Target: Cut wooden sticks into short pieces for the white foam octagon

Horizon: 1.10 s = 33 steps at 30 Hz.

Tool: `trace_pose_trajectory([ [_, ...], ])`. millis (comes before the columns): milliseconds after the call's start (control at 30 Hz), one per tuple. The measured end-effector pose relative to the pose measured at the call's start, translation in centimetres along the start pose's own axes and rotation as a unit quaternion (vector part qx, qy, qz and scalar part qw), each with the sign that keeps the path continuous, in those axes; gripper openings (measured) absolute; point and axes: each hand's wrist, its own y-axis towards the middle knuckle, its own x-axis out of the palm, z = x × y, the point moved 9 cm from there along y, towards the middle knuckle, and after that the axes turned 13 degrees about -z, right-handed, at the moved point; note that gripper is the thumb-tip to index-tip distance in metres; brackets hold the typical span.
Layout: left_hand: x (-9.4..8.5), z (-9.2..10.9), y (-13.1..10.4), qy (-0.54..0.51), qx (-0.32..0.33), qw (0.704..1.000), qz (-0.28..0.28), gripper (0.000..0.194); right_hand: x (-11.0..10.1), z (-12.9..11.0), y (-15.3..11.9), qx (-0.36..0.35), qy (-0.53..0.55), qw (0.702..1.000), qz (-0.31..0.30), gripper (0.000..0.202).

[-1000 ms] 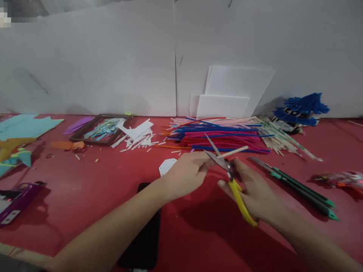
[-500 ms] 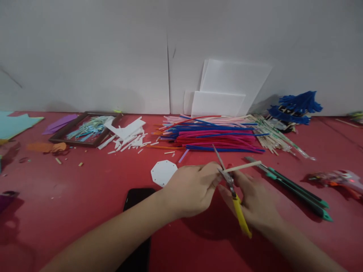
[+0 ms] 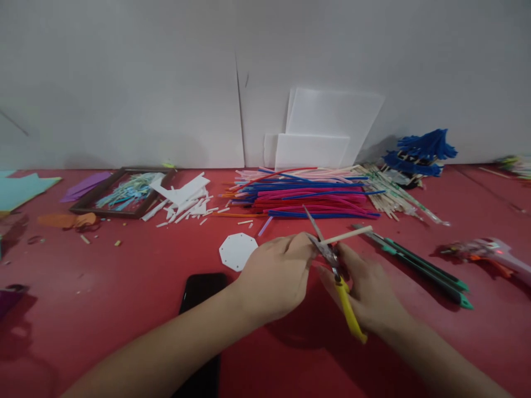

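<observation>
In the middle of the head view, my left hand (image 3: 280, 273) is closed on a thin pale wooden stick (image 3: 350, 234). Its free end sticks out to the right, past the scissors. Yellow-handled scissors (image 3: 349, 312) are in my right hand (image 3: 367, 282), with their parted blades astride the stick close to my left fingertips. Beside my left wrist, on the red table, lies a white octagonal card (image 3: 237, 251) with small holes near its edge. My left fingers hide the other end of the stick.
A black phone (image 3: 203, 293) lies under my left forearm. Two green-black cutter knives (image 3: 423, 269) and a glue gun (image 3: 483, 251) are at right. Behind are pipe cleaners (image 3: 311, 199), wooden sticks (image 3: 388, 196), white scraps (image 3: 186, 196) and a brown frame (image 3: 114, 213).
The camera view has shifted slightly, so most things sit a little further left. Both hands keep their hold on the stick and the scissors, with the blades still apart around the stick.
</observation>
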Motion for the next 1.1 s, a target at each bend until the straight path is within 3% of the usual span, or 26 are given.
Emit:
trace_pose_trajectory([
  [133,-0.6,0.3,-0.5,-0.053,0.037,0.997,0.047,0.019,-0.2,-0.3,-0.1,-0.009,-0.003,1.000,0.009,0.015],
  [233,-0.6,0.9,-0.7,-0.073,0.090,0.993,0.033,0.020,-0.5,-0.4,-0.4,-0.024,-0.015,1.000,0.013,0.015],
  [400,-0.7,1.2,-0.9,-0.098,0.117,0.988,0.017,0.021,-1.1,-0.8,-0.8,-0.041,-0.044,0.998,0.036,0.025],
  [567,-1.2,1.6,-1.2,-0.166,0.164,0.972,0.014,0.019,-1.3,-1.1,-1.2,-0.056,-0.054,0.996,0.046,0.019],
  [800,-1.6,2.1,-0.7,-0.308,0.194,0.930,-0.047,0.019,-1.8,-1.1,-1.2,-0.047,-0.054,0.997,0.043,0.026],
  [967,-1.5,1.9,-0.4,-0.304,0.151,0.936,-0.094,0.026,-1.9,-1.7,-1.1,-0.056,-0.041,0.997,0.041,0.029],
  [1100,-1.8,2.1,-0.4,-0.300,0.162,0.932,-0.119,0.029,-1.8,-1.8,-1.0,-0.049,-0.028,0.998,0.028,0.028],
])
